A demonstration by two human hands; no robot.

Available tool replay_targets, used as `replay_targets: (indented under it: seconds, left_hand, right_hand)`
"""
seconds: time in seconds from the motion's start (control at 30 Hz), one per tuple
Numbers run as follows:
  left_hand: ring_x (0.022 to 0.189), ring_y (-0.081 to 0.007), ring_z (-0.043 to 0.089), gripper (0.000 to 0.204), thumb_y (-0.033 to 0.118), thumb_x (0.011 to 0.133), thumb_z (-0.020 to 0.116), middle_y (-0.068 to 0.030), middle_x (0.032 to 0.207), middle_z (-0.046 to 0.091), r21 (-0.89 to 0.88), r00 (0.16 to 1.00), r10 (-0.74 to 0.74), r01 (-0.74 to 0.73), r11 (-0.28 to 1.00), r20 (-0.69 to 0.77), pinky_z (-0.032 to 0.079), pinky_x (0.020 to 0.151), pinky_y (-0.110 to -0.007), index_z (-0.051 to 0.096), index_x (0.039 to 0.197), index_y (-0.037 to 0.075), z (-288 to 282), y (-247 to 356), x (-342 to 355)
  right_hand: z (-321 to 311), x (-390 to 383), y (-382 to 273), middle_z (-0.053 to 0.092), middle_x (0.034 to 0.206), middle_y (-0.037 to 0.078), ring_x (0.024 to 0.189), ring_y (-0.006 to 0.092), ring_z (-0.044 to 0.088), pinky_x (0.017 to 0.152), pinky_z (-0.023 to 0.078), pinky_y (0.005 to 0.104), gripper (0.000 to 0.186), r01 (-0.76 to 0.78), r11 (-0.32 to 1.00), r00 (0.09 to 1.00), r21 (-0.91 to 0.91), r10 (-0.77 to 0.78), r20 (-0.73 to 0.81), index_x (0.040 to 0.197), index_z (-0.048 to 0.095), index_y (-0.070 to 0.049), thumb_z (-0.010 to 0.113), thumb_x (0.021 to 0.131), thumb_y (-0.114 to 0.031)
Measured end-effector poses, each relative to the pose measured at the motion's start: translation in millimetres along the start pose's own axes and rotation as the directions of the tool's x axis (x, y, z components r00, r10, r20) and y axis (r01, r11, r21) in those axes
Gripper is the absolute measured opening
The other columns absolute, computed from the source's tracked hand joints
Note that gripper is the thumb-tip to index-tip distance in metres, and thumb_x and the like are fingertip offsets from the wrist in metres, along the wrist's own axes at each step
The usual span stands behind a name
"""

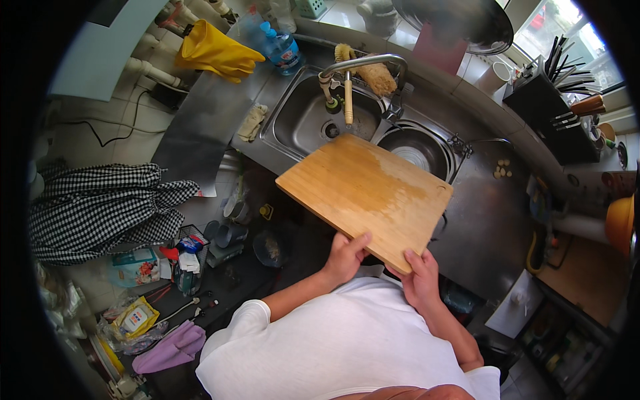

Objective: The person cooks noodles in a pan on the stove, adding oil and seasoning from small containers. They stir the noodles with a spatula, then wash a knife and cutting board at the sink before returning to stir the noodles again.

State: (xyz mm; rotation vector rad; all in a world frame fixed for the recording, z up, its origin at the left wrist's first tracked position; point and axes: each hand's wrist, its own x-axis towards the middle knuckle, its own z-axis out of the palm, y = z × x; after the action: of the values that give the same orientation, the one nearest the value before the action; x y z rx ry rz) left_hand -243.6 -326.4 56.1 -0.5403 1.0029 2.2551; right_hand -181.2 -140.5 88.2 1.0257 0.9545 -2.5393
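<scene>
A wooden cutting board [360, 187], with a wet patch on its top, is held out over the double steel sink [287, 120] in the head view. My left hand [343, 257] grips its near left edge, thumb on top. My right hand [417, 273] grips the near right corner, also thumb on top; the fingers beneath are partly hidden. Just past the board are a curved tap [373, 60] and a hanging fitting with a pale wooden handle [348, 100]. A steel pot or bowl [408, 141] in the right basin is partly covered by the board.
Yellow rubber gloves [213, 50] and a blue-capped bottle [283, 53] are behind, left of the sink. A knife block [550, 123] and several small pale pieces [502, 168] lie right. A checked cloth [107, 207] hangs left. Low down are a wire basket [190, 260] and a purple cloth [167, 350].
</scene>
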Motion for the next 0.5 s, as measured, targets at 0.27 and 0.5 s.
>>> replay_targets:
  seconds: [0.27,0.5]
  left_hand:
    - [0.118,-0.0262,0.063,0.046,0.001,0.093,0.062,-0.0148,0.127,0.062,0.04,0.902,0.396,-0.396,0.918,-0.17,0.052,0.101,-0.04,0.049,0.137,-0.002,-46.7,57.3,83.9]
    - [0.114,-0.0292,0.067,0.042,0.002,0.091,0.062,-0.0173,0.123,0.067,0.006,0.943,0.296,-0.299,0.954,-0.152,0.054,0.101,-0.043,0.056,0.131,-0.008,-122.6,111.9,140.2]
  right_hand:
    - [92.4,127.9,56.0,0.064,0.127,0.017,0.11,0.0288,0.07,0.089,0.064,0.0414,0.032,0.013,0.996,0.981,0.084,-0.029,0.189,0.131,0.051,0.0,0.06,0.104,-0.015]
    - [82.0,192.0,4.7,0.073,0.081,0.014,0.066,0.026,0.073,0.056,0.055,0.0335,0.036,0.245,0.594,0.969,-0.766,-0.172,0.177,0.098,0.069,0.003,0.064,0.101,-0.032]
